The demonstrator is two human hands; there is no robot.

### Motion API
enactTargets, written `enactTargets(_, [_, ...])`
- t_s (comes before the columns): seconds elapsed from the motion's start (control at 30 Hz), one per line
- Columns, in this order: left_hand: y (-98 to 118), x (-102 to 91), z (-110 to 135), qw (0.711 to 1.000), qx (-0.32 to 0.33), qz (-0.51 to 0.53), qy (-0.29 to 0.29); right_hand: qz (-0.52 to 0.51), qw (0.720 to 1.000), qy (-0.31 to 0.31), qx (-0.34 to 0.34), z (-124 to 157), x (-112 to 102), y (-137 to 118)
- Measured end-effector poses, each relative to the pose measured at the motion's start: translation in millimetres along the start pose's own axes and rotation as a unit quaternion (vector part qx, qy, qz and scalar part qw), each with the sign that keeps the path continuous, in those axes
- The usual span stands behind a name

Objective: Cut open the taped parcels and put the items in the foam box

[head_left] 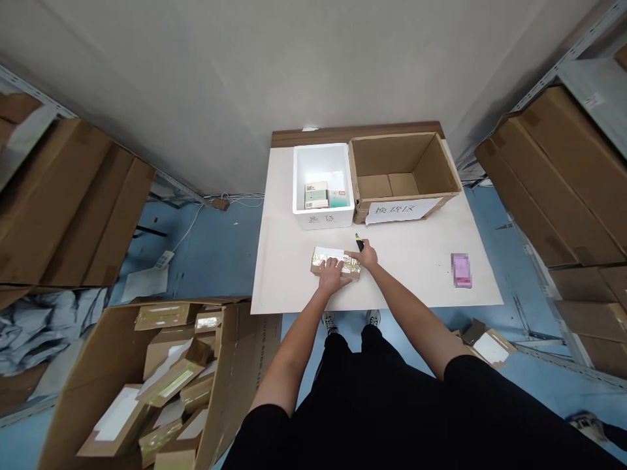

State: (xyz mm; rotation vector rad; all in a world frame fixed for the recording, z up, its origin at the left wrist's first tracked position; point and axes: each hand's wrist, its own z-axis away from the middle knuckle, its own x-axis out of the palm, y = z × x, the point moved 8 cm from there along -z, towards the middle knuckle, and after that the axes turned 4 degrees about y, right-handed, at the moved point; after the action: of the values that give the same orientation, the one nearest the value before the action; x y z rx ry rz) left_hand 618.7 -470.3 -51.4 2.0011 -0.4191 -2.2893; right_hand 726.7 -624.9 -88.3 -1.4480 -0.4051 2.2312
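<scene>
A small taped cardboard box (319, 256) with a white label lies on the white-covered table, close to its front edge. My left hand (332, 275) rests over the box, fingers bent on its top and thumb along its near side, holding it. At the box's right end is my right hand (366, 254), closed around a black and yellow utility knife (360, 243) whose tip points up and away from me. Some fingers of this hand touch the box. Whether the knife's blade is out is too small to tell.
Behind stand a white foam box (323, 220) with several small medicine boxes (317, 196) and an open cardboard carton (404, 187). A blurred pink item (461, 270) lies at right. A large carton (247, 365) of parcels stands on the floor at left. Shelves flank both sides; someone's shoe (588, 425) shows lower right.
</scene>
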Motion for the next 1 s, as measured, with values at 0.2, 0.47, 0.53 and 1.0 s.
enactTargets(0.2, [22, 11.6, -28, 0.995, 0.052, 0.011, -0.089, 0.002, 1.0, -0.018, -0.025, 3, 6, 1])
enactTargets(0.47, [30, 20.3, -21, 0.998, 0.025, 0.02, -0.048, -0.12, 0.978, -0.126, -0.114, 47, -1, 37])
enactTargets(0.53, [28, 23.6, -19, 0.998, 0.017, 0.025, -0.053, -0.098, 0.97, -0.184, -0.128, 58, 1, 50])
enactTargets(1.0, [19, 29.4, -23, 0.996, 0.005, -0.002, -0.093, 0.107, 0.944, -0.295, -0.096, 36, -2, 48])
